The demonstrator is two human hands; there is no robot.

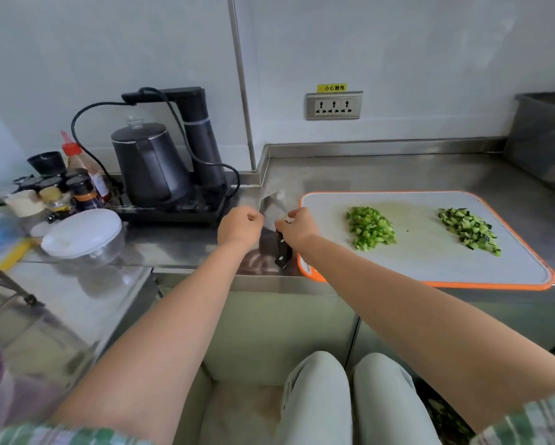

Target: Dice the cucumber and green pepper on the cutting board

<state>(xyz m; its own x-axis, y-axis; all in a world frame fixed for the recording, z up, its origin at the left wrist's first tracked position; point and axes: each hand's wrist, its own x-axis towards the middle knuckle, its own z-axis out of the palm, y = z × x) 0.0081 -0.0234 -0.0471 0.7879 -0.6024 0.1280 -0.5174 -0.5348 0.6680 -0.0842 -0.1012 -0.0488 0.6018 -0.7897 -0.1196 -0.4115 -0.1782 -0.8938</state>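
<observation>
The tabletop (pixel 398 175) carries the board (pixel 423 255), with pepper dice (pixel 370 228) mid-board and cucumber dice (pixel 470 229) further right. The knife (pixel 283 250) lies just left of the board, handle near, blade far. The right grip (pixel 297 228), nearer the dice, grasps it. The left grip (pixel 240 228) curls beside the blade; whether it pinches, I cannot tell.

Soft, even light is filling my counter (pixel 398 175), leaving only faint shadows. The steel is giving off dull glare. The blade of my knife (pixel 283 250) is blurring, my sleeves (pixel 532 420) are smearing, and the wall (pixel 141 43) is bowing at the edges.
</observation>
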